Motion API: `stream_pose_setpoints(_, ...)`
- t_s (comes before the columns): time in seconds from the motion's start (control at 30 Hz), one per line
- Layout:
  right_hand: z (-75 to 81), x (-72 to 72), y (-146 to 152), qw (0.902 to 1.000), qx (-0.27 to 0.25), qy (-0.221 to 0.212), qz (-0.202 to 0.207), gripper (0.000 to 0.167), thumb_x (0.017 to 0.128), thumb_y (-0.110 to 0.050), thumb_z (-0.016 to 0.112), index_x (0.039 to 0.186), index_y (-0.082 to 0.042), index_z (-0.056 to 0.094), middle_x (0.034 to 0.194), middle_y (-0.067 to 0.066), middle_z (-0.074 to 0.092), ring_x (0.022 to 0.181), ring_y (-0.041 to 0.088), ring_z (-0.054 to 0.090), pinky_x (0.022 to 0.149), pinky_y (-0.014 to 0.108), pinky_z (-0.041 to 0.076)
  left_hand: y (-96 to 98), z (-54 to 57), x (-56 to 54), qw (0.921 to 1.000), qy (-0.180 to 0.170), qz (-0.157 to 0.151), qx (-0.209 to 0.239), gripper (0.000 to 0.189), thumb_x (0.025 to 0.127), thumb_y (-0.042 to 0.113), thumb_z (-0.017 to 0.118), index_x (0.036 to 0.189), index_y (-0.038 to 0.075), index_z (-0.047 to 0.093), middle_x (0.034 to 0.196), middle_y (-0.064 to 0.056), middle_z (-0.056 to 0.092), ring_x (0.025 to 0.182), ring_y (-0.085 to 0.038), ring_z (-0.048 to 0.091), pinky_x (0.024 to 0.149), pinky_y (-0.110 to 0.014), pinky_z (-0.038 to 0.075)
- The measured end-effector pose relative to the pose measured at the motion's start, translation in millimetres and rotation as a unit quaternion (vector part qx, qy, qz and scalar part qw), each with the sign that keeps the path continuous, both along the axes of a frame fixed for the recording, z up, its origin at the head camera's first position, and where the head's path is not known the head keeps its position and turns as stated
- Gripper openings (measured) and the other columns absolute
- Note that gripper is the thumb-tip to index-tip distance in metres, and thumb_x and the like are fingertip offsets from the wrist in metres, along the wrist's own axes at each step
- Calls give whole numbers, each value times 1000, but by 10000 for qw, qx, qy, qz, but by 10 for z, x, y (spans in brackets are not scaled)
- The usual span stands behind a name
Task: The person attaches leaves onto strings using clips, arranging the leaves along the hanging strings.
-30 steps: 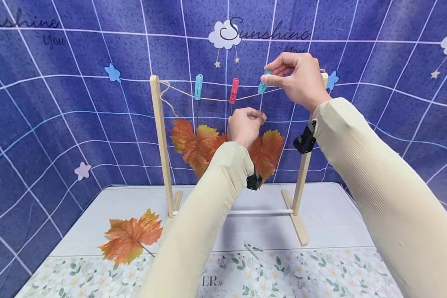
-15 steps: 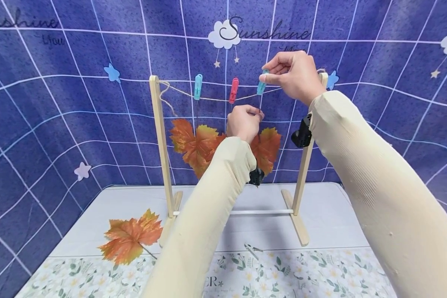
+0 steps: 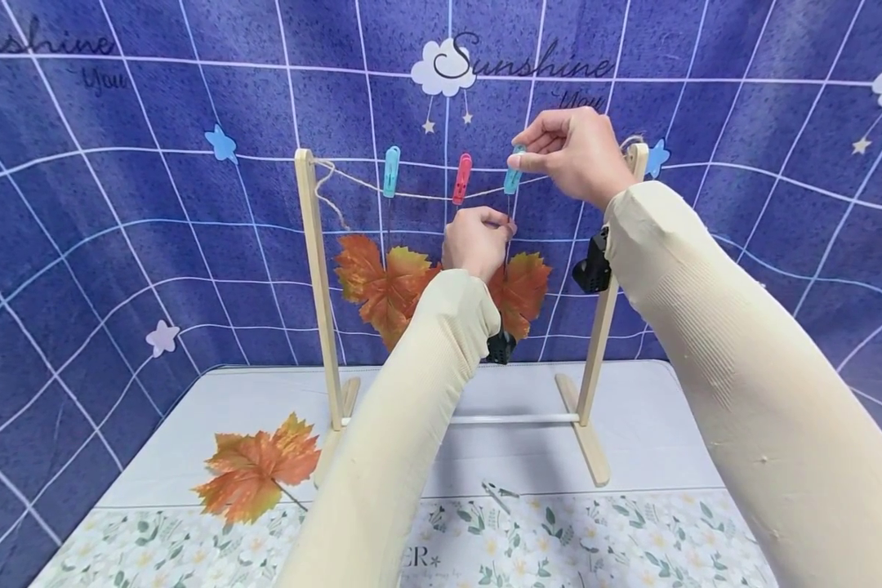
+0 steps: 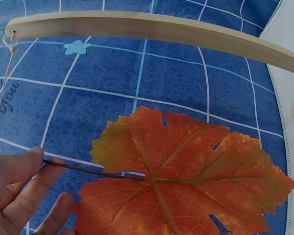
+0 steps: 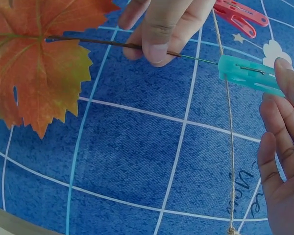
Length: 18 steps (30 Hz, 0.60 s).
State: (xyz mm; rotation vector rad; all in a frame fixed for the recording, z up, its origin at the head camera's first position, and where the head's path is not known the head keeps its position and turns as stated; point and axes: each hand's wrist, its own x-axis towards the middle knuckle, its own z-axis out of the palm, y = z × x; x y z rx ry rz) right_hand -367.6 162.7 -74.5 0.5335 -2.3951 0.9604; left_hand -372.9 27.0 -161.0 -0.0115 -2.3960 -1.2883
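My left hand (image 3: 478,241) pinches the dark stem (image 5: 95,42) of an orange artificial maple leaf (image 4: 186,171) between thumb and fingertips. Above it, my right hand (image 3: 581,155) pinches the tail end of a teal clothespin (image 5: 245,73). The clothespin's nose sits over the twine (image 5: 229,127), and the stem's thin green tip meets that nose in the right wrist view. Left along the line are a red clothespin (image 3: 461,180) and another teal clothespin (image 3: 391,171). From that teal one hangs a second leaf (image 3: 385,286); my left hand and sleeve partly hide the leaf under the red one.
The twine runs between two wooden posts (image 3: 319,302) joined low down by a white rod (image 3: 514,419). A loose maple leaf (image 3: 260,467) lies at the table's left. A small clip-like object (image 3: 498,494) lies near the middle front. A blue gridded cloth (image 3: 154,269) hangs behind.
My right hand and the teal clothespin have shifted slightly left along the twine. The left hand and its leaf have moved a little left too.
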Motion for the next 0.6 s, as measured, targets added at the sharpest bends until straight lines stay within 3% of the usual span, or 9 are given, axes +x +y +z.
stream_pose_setpoints(0.3,-20,-20,-2,9991,358,-167,-126,33,91,-29,79,116,-8,75,97,1,72,82,7,64,91,30,48,-22,23,32,10000,-46,17,-39,14,95,32,74,104,24,81,102,8,76,106,-18,67,87,-37,52)
stream_pose_setpoints(0.6,-53,23,8,9965,474,-667,-171,47,96,-38,70,134,-10,67,119,8,68,106,18,61,100,39,46,-46,-6,-4,9997,-1,-16,-233,13,95,32,74,103,24,81,97,8,75,98,-17,68,83,-36,52)
